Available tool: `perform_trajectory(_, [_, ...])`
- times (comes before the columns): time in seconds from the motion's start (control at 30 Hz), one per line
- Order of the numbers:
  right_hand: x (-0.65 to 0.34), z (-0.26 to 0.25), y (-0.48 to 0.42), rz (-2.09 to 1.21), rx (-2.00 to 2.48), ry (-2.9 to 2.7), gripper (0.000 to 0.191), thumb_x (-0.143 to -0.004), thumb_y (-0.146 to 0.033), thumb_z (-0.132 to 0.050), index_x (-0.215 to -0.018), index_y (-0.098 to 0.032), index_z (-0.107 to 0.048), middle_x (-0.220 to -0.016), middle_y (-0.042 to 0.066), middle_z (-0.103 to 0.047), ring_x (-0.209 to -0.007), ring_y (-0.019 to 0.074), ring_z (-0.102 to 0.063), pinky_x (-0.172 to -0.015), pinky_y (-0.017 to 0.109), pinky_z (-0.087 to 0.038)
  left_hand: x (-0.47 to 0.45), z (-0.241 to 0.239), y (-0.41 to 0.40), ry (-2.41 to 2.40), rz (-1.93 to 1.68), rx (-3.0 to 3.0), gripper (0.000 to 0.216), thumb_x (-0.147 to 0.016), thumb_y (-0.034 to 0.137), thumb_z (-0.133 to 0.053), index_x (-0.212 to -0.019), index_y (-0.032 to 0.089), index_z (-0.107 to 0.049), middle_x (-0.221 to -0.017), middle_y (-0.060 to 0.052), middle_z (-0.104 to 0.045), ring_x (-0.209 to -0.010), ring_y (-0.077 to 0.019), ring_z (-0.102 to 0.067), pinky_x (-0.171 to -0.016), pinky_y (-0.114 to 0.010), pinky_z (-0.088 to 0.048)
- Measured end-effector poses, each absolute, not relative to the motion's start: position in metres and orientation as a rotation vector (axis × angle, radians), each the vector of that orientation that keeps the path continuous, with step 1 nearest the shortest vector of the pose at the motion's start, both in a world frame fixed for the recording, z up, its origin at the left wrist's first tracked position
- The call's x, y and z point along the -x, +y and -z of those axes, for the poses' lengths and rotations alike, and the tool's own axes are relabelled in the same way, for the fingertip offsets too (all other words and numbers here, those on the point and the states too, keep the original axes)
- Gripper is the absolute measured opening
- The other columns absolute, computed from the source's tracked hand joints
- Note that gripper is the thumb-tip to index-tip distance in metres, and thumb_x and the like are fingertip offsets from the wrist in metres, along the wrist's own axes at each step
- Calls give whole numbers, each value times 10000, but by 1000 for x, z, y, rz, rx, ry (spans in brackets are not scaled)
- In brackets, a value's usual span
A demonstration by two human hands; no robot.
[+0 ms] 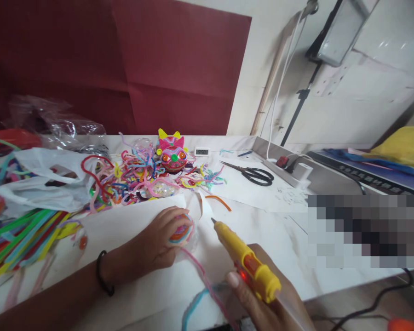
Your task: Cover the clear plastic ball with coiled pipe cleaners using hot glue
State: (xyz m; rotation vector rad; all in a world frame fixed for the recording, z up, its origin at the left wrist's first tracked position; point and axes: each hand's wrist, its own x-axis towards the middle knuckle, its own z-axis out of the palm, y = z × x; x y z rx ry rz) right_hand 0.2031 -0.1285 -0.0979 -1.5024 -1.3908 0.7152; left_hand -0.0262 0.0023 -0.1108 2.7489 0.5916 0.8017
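Note:
My left hand (pixel 160 241), with a dark band at the wrist, is wrapped round a clear ball (pixel 192 236) partly covered with coiled pipe cleaners (pixel 179 235) in pink, orange and light blue. A pink pipe cleaner (pixel 203 276) trails from the ball toward the lower right. In my right hand (pixel 262 308) is a yellow hot glue gun (pixel 239 248) with a red light glowing. Its nozzle points up and left, apart from the ball. A light blue pipe cleaner (pixel 195 305) curves below, between the hands.
Behind stands a colourful animal-head figure (pixel 173 154) amid tangled pipe cleaners (pixel 134 179). Black scissors (pixel 253 174) and a small digital display (pixel 202 151) lie near the back. Straight pipe cleaners (pixel 31 239) and a white plastic bag (pixel 44 179) fill the left. A power strip (pixel 286 172) stands right.

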Motion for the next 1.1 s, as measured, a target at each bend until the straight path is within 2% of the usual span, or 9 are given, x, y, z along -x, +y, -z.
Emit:
perform_trajectory(0.13, [-225,89,-117,-445,1675,-1484,263,-843,-516,-536,-889,-257,-552,-645,-39,-560,-546,156,-542,-497,252,-403,26,110,0,612,-824,-2737,390,-942,316,-486,-1315,224,-418,-1383,-145,-448,-1313,-321,-399,-1110,-507,-349])
perform_trajectory(0.33, [-273,94,-87,-127,1773,-1829,106,-879,-281,-499,-961,-238,-551,-866,46,-660,-697,210,-637,-626,315,-447,28,111,0,616,-787,-2726,428,-944,294,-484,-1353,241,-369,-1419,-133,-412,-1341,-310,-359,-1131,-497,-329])
perform_trajectory(0.53, [-300,93,-65,-151,1942,-1996,316,-747,-83,-507,-1045,-177,-555,-1001,98,-620,-816,222,-650,-727,333,-472,28,110,-1,625,-801,-2744,416,-939,272,-497,-1340,230,-394,-1408,-138,-431,-1322,-309,-394,-1116,-480,-363])
perform_trajectory(0.63, [-306,93,-60,-150,2011,-2022,369,-745,-69,-523,-1100,-166,-556,-1031,110,-620,-870,224,-653,-766,329,-488,28,109,-2,639,-808,-2729,391,-953,293,-484,-1331,229,-412,-1407,-135,-441,-1324,-307,-396,-1120,-473,-359])
perform_trajectory(0.77, [-319,99,-59,-103,1940,-2089,344,-826,-139,-509,-1166,-125,-562,-1071,162,-639,-887,253,-668,-789,378,-519,29,108,-2,618,-789,-2731,434,-940,276,-511,-1356,233,-393,-1412,-136,-441,-1326,-308,-398,-1109,-465,-376])
perform_trajectory(0.87, [-319,98,-68,118,1847,-2133,393,-810,-125,-501,-1194,-155,-579,-1175,179,-646,-990,322,-652,-826,473,-523,29,107,-2,619,-773,-2727,440,-952,309,-512,-1366,235,-385,-1401,-142,-442,-1326,-315,-392,-1110,-485,-373])
perform_trajectory(0.93, [-305,93,-79,235,1703,-2108,334,-826,-156,-517,-1145,-203,-605,-1208,151,-649,-1063,344,-623,-853,503,-516,30,107,-2,641,-745,-2727,437,-963,332,-510,-1369,237,-381,-1402,-144,-432,-1328,-314,-385,-1119,-498,-359])
perform_trajectory(1.03, [-264,85,-98,-106,1458,-2104,196,-938,-287,-494,-1110,-265,-586,-1081,74,-695,-970,228,-675,-801,360,-553,30,109,-1,615,-756,-2735,436,-970,363,-502,-1368,234,-379,-1398,-144,-432,-1330,-318,-377,-1121,-502,-353])
perform_trajectory(1.1, [-232,81,-107,-437,1455,-2147,203,-920,-316,-540,-1115,-266,-567,-1059,62,-700,-929,215,-684,-756,330,-558,30,111,0,597,-777,-2737,444,-968,377,-501,-1369,233,-377,-1401,-141,-429,-1335,-321,-368,-1121,-497,-351])
